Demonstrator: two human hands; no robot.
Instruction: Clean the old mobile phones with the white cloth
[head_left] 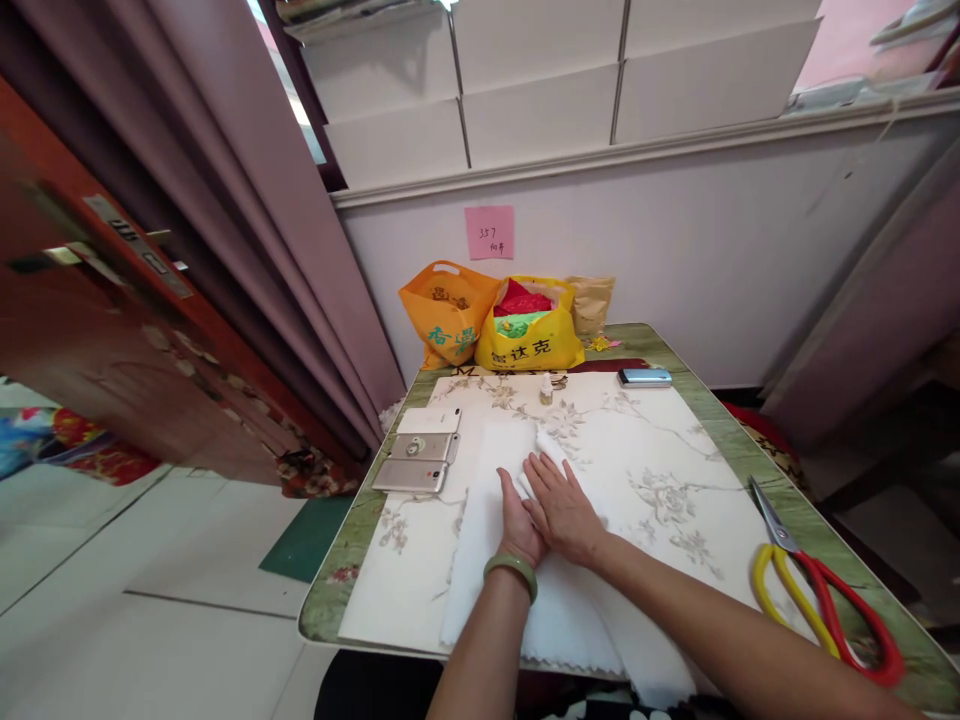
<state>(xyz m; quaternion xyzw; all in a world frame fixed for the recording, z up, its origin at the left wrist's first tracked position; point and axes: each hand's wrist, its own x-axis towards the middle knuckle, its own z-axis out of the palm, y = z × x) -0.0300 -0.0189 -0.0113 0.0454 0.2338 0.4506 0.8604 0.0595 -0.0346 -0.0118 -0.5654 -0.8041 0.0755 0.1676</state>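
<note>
A soft white cloth [487, 560] with a scalloped edge lies over the near half of the table, part of it folded up under my hands. My right hand [562, 510] rests on the fold, fingers stretched out and lying flat. Against it from the left is my left hand [519, 525], thumb raised and palm turned inward, its other fingers partly hidden by the right hand. A green bangle [511, 574] circles my left wrist. Just beyond the cloth stands a small clear bottle with a white cap [546, 390].
Three phones [416, 448] lie at the left. Red-and-yellow-handled scissors [817, 590] lie at the right edge, and a blue-and-silver case [645, 378] at the back right. An orange bag [450, 310] and a filled yellow bag [532, 345] stand against the wall.
</note>
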